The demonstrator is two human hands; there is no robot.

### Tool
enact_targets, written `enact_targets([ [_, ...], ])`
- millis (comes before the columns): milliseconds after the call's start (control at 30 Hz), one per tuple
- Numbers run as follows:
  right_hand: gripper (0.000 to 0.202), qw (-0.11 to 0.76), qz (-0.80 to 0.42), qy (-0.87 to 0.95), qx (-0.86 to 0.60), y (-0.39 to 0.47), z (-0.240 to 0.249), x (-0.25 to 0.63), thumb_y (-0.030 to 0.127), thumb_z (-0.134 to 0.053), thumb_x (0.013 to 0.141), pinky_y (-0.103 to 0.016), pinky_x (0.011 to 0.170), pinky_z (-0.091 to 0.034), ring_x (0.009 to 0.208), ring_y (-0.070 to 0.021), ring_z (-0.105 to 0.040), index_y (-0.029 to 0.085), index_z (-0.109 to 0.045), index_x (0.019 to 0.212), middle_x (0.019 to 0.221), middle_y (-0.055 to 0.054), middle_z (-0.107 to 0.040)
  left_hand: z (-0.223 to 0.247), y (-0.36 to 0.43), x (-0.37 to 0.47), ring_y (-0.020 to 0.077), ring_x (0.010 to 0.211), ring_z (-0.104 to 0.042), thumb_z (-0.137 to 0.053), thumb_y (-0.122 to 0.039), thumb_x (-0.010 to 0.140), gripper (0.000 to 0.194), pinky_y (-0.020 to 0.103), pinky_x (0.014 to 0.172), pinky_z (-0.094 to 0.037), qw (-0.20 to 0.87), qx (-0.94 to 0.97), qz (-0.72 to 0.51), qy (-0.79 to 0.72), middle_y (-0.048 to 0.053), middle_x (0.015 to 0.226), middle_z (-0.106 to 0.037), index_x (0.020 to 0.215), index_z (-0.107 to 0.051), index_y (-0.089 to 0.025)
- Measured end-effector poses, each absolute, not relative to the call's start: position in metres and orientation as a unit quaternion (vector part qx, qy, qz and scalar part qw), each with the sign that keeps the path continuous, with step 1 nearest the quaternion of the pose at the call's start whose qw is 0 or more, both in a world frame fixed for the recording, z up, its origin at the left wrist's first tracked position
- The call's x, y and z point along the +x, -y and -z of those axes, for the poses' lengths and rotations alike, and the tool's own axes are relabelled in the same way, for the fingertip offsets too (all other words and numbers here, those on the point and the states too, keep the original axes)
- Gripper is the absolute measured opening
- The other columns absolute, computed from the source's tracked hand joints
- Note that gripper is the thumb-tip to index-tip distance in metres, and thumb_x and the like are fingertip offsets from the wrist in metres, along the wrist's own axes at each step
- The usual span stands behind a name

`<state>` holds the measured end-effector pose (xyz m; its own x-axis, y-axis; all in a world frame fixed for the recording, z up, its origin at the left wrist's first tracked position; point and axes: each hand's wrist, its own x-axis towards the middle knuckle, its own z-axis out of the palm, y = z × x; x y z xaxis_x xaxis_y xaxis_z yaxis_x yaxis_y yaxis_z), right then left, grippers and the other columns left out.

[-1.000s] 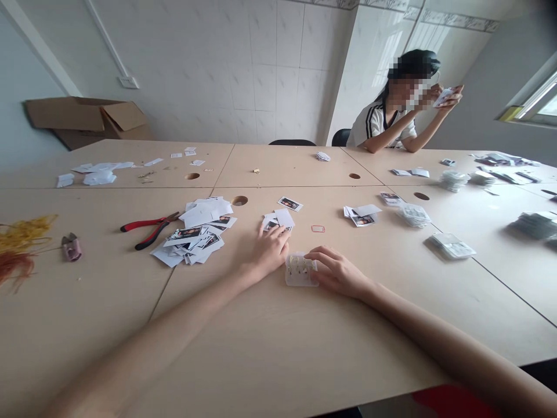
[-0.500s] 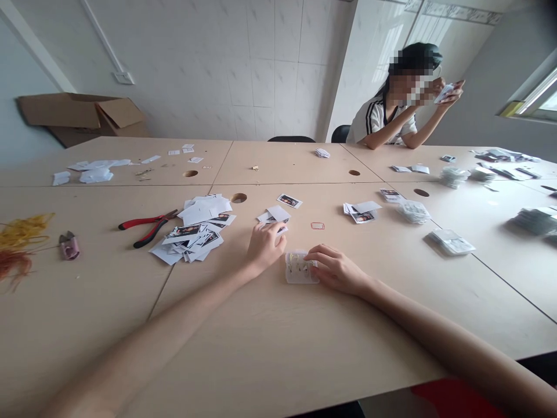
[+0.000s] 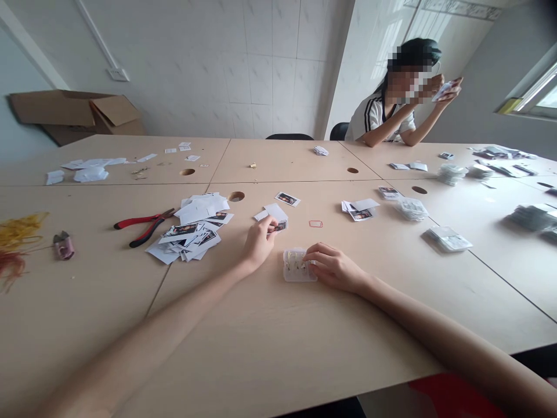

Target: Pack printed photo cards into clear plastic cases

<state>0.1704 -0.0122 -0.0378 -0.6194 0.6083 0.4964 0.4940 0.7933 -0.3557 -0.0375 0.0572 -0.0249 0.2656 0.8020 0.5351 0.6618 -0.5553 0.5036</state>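
We see our left hand [image 3: 260, 241] stretched forward, its grip pinching a small white-bordered photo card [image 3: 279, 226]. Our right hand [image 3: 334, 267] rests with fingers spread on a clear plastic tray [image 3: 296, 266], whose long axis runs toward the table's [image 3: 270, 337] far edge.

table [image 3: 270, 325]: pale beige wood
pliers [image 3: 141, 225]: red and black handles
cards [image 3: 191, 229]: white backs, dark photos
box [image 3: 297, 266]: clear plastic
cords [image 3: 17, 229]: yellow

2 hands in view: left hand [image 3: 260, 242], right hand [image 3: 334, 268]. 1 clear plastic box [image 3: 298, 265]. 1 pair of red pliers [image 3: 143, 225]. 1 big photo pile [image 3: 195, 227], approx. 3 smaller photo groups. 1 cardboard box [image 3: 78, 115]. 4 table holes. 1 other person [image 3: 391, 110].
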Motion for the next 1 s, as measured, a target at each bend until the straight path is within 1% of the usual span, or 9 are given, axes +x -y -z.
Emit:
enact_targets([
  [133, 0.028, 0.309, -0.092, 0.894, -0.310, 0.012, 0.040, 0.170, 0.009, -0.043, 0.078, -0.028, 0.071, -0.050, 0.088, -0.0155, -0.055, 0.019, -0.051, 0.103, 0.100, -0.009, -0.052, 0.024, -0.056, -0.038, 0.0130, 0.067, -0.059, -0.044, -0.003, 0.070, 0.020, 0.023, 0.060, -0.045, 0.080, 0.788, -0.408, -0.454, 0.001, 0.077, -0.062, 0.080, -0.051, -0.018],
  [333, 0.025, 0.308, -0.101, 0.892, -0.314, 0.014, 0.039, 0.171, 0.011, -0.042, 0.080, -0.028, 0.071, -0.049, 0.088, -0.0154, -0.055, 0.019, -0.051, 0.103, 0.100, -0.009, -0.052, 0.023, -0.055, -0.038, 0.0152, 0.079, -0.058, -0.044, -0.005, 0.073, 0.018, 0.029, 0.073, -0.045, 0.039, 0.757, -0.464, -0.458, 0.004, 0.082, -0.062, 0.084, -0.051, -0.017],
  [467, 0.022, 0.320, -0.087, 0.883, -0.333, 0.014, 0.036, 0.170, 0.014, -0.043, 0.081, -0.030, 0.072, -0.048, 0.086, -0.0158, -0.054, 0.018, -0.052, 0.100, 0.098, -0.009, -0.053, 0.017, -0.050, -0.038, 0.0148, 0.082, -0.058, -0.046, -0.007, 0.074, 0.014, 0.038, 0.090, -0.037, 0.010, 0.763, -0.480, -0.433, 0.000, 0.075, -0.062, 0.074, -0.054, -0.019],
  [567, 0.022, 0.334, -0.075, 0.871, -0.353, 0.015, 0.032, 0.168, 0.016, -0.042, 0.082, -0.032, 0.075, -0.047, 0.088, -0.0166, -0.053, 0.019, -0.051, 0.102, 0.098, -0.009, -0.054, 0.015, -0.044, -0.037, 0.0170, 0.102, -0.051, -0.047, -0.008, 0.075, 0.018, 0.041, 0.097, -0.031, -0.002, 0.808, -0.469, -0.357, 0.002, 0.092, -0.059, 0.066, -0.057, -0.019],
  [667, 0.028, 0.358, -0.083, 0.851, -0.375, 0.015, 0.030, 0.168, 0.017, -0.041, 0.082, -0.033, 0.077, -0.047, 0.090, -0.0172, -0.053, 0.021, -0.047, 0.109, 0.101, -0.009, -0.053, 0.015, -0.042, -0.036, 0.0198, 0.114, -0.042, -0.050, -0.011, 0.074, 0.017, 0.037, 0.092, -0.038, 0.038, 0.829, -0.456, -0.321, 0.006, 0.112, -0.049, 0.061, -0.059, -0.018],
  [700, 0.031, 0.365, -0.087, 0.843, -0.385, 0.015, 0.030, 0.167, 0.018, -0.041, 0.082, -0.034, 0.077, -0.047, 0.090, -0.0173, -0.054, 0.021, -0.044, 0.113, 0.102, -0.008, -0.053, 0.015, -0.041, -0.035, 0.0191, 0.110, -0.045, -0.049, -0.012, 0.074, 0.017, 0.035, 0.089, -0.041, 0.061, 0.833, -0.447, -0.319, 0.006, 0.111, -0.049, 0.062, -0.058, -0.018],
  [767, 0.039, 0.374, -0.096, 0.829, -0.404, 0.014, 0.031, 0.167, 0.019, -0.043, 0.082, -0.035, 0.078, -0.047, 0.090, -0.0178, -0.054, 0.023, -0.038, 0.120, 0.104, -0.008, -0.052, 0.014, -0.041, -0.035, 0.0158, 0.096, -0.053, -0.046, -0.012, 0.076, 0.018, 0.032, 0.084, -0.043, 0.099, 0.841, -0.428, -0.316, 0.005, 0.097, -0.056, 0.062, -0.057, -0.018],
  [867, 0.047, 0.369, -0.111, 0.822, -0.420, 0.013, 0.034, 0.167, 0.020, -0.043, 0.082, -0.037, 0.080, -0.046, 0.093, -0.0185, -0.053, 0.024, -0.030, 0.127, 0.107, -0.008, -0.050, 0.013, -0.038, -0.034, 0.0127, 0.078, -0.057, -0.041, -0.012, 0.076, 0.019, 0.034, 0.091, -0.038, 0.113, 0.849, -0.411, -0.312, 0.000, 0.073, -0.061, 0.064, -0.054, -0.019],
  [1000, 0.051, 0.349, -0.120, 0.836, -0.407, 0.014, 0.033, 0.167, 0.019, -0.042, 0.082, -0.038, 0.081, -0.047, 0.101, -0.0206, -0.050, 0.025, -0.027, 0.130, 0.117, -0.010, -0.045, 0.011, -0.034, -0.033, 0.0129, 0.076, -0.058, -0.045, -0.016, 0.074, 0.011, 0.036, 0.097, -0.031, 0.097, 0.881, -0.376, -0.269, 0.000, 0.078, -0.063, 0.079, -0.054, -0.019],
])
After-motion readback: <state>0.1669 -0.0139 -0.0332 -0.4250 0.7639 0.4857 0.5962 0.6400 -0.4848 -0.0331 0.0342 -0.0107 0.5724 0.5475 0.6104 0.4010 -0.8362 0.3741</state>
